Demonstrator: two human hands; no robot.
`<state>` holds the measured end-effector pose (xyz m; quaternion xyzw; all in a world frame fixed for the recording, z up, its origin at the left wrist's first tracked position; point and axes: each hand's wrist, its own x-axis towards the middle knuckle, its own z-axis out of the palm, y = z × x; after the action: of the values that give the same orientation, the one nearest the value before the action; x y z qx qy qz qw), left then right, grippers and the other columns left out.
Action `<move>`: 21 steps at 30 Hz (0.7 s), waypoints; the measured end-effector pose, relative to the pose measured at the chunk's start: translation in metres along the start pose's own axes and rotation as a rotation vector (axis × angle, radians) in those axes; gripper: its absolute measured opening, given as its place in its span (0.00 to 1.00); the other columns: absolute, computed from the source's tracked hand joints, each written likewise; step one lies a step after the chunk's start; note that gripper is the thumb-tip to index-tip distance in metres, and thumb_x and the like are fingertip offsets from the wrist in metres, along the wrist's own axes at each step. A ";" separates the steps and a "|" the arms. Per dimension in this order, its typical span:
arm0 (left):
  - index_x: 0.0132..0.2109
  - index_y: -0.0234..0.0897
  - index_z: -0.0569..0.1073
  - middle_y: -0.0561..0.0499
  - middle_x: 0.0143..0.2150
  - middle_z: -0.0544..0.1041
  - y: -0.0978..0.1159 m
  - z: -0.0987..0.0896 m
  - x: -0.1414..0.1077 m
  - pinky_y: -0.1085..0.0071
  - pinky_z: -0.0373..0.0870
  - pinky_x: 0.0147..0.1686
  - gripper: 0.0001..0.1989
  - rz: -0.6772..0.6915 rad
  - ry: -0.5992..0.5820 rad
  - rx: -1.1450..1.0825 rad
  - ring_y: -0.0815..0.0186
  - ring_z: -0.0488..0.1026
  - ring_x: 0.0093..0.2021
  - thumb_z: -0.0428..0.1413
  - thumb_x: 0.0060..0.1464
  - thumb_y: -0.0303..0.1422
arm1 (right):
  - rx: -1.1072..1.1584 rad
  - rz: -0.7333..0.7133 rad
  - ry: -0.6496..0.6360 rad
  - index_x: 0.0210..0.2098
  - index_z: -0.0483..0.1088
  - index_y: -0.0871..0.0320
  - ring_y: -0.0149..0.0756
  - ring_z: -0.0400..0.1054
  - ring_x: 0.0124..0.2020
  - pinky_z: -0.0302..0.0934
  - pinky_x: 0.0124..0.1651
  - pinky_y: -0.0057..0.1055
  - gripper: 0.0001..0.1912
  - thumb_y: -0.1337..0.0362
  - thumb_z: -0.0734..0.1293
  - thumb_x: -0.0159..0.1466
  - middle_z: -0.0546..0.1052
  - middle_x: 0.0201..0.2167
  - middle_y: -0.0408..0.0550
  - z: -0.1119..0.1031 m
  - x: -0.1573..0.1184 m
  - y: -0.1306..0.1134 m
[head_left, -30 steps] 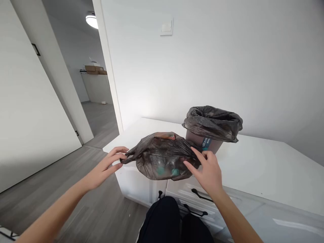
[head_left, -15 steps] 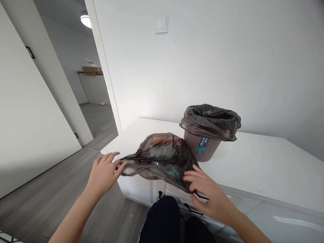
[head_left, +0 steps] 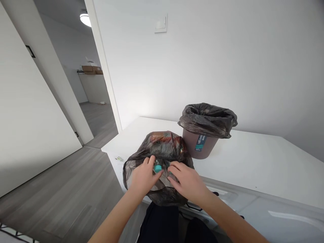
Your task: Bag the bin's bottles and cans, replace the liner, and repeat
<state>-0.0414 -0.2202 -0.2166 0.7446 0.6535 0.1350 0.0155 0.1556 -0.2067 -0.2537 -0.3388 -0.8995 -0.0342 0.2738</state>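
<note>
Plastic bag [head_left: 162, 152]: limp skin, firmer load

The left hand [head_left: 145, 173] is at the open mouth, fingers bent and thumb spread beside a green cap [head_left: 158, 168]; whether it pinches cap or film, I cannot tell. The right hand [head_left: 184, 179] is curled in from the other side, its fingertips bunched at a second green patch [head_left: 170, 172]; what they hold is equally unclear. Both backs face up, wrists angled inward, forearms slanting up from below.

The bag itself should handle as light, soft film: slippery, easily stretched or torn, and little help in steering what lies inside. That load looks firmer, probably capped bottles, so a cap or neck would give a surer grip than the skin. For the film, a gathered fold of the rim seems safest.

It lies on the counter [head_left: 248, 162], sagging over the front edge, just beside a lined bin [head_left: 202, 152].
</note>
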 end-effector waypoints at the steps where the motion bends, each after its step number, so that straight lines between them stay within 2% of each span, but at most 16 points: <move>1: 0.49 0.40 0.64 0.44 0.44 0.74 0.001 0.006 0.002 0.69 0.61 0.25 0.15 -0.021 0.015 0.017 0.58 0.76 0.35 0.52 0.59 0.42 | -0.073 0.053 0.025 0.41 0.69 0.53 0.41 0.69 0.39 0.64 0.36 0.35 0.06 0.64 0.62 0.64 0.72 0.45 0.52 0.006 0.006 0.000; 3: 0.51 0.41 0.63 0.44 0.46 0.72 0.001 0.016 0.006 0.69 0.62 0.26 0.15 -0.036 0.053 0.051 0.58 0.77 0.36 0.52 0.59 0.39 | -0.217 0.144 0.046 0.42 0.68 0.54 0.45 0.68 0.39 0.64 0.35 0.37 0.11 0.65 0.67 0.59 0.71 0.46 0.54 0.019 0.013 0.000; 5: 0.50 0.40 0.63 0.44 0.46 0.71 -0.001 0.023 0.010 0.68 0.64 0.26 0.12 -0.023 0.090 0.073 0.57 0.76 0.37 0.49 0.60 0.34 | -0.289 0.189 0.049 0.45 0.67 0.54 0.46 0.68 0.39 0.63 0.33 0.36 0.15 0.68 0.68 0.57 0.71 0.43 0.54 0.029 0.018 0.001; 9: 0.48 0.40 0.65 0.44 0.47 0.71 -0.010 0.022 0.019 0.66 0.67 0.31 0.10 0.046 0.198 0.073 0.56 0.75 0.42 0.48 0.59 0.31 | -0.205 0.209 0.110 0.46 0.67 0.55 0.40 0.69 0.36 0.61 0.29 0.31 0.14 0.72 0.62 0.60 0.71 0.40 0.51 0.026 0.025 0.006; 12: 0.51 0.40 0.66 0.43 0.49 0.71 -0.013 0.004 0.032 0.63 0.70 0.40 0.14 0.129 0.345 0.021 0.54 0.72 0.48 0.50 0.57 0.30 | -0.065 0.232 0.236 0.45 0.68 0.54 0.37 0.69 0.34 0.62 0.31 0.31 0.13 0.68 0.60 0.62 0.71 0.42 0.51 0.005 0.038 0.015; 15: 0.52 0.41 0.68 0.44 0.50 0.72 -0.011 -0.023 0.052 0.60 0.67 0.49 0.16 0.211 0.476 -0.066 0.53 0.69 0.53 0.52 0.56 0.29 | 0.070 0.263 0.340 0.49 0.69 0.53 0.37 0.69 0.33 0.64 0.35 0.33 0.16 0.65 0.60 0.62 0.71 0.43 0.51 -0.021 0.058 0.027; 18: 0.53 0.40 0.70 0.44 0.51 0.73 -0.010 -0.048 0.075 0.57 0.65 0.54 0.16 0.275 0.536 -0.154 0.52 0.67 0.54 0.52 0.58 0.31 | 0.166 0.293 0.385 0.51 0.69 0.55 0.38 0.70 0.35 0.65 0.38 0.34 0.18 0.64 0.61 0.61 0.71 0.44 0.51 -0.045 0.078 0.038; 21: 0.55 0.38 0.71 0.43 0.52 0.74 -0.012 -0.066 0.094 0.56 0.64 0.55 0.16 0.312 0.558 -0.236 0.53 0.66 0.54 0.51 0.61 0.34 | 0.236 0.308 0.416 0.50 0.71 0.57 0.38 0.69 0.35 0.65 0.39 0.35 0.18 0.63 0.62 0.62 0.72 0.44 0.52 -0.064 0.092 0.044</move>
<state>-0.0574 -0.1367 -0.1382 0.7630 0.4908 0.4089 -0.0986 0.1559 -0.1342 -0.1571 -0.4228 -0.7597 0.0440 0.4921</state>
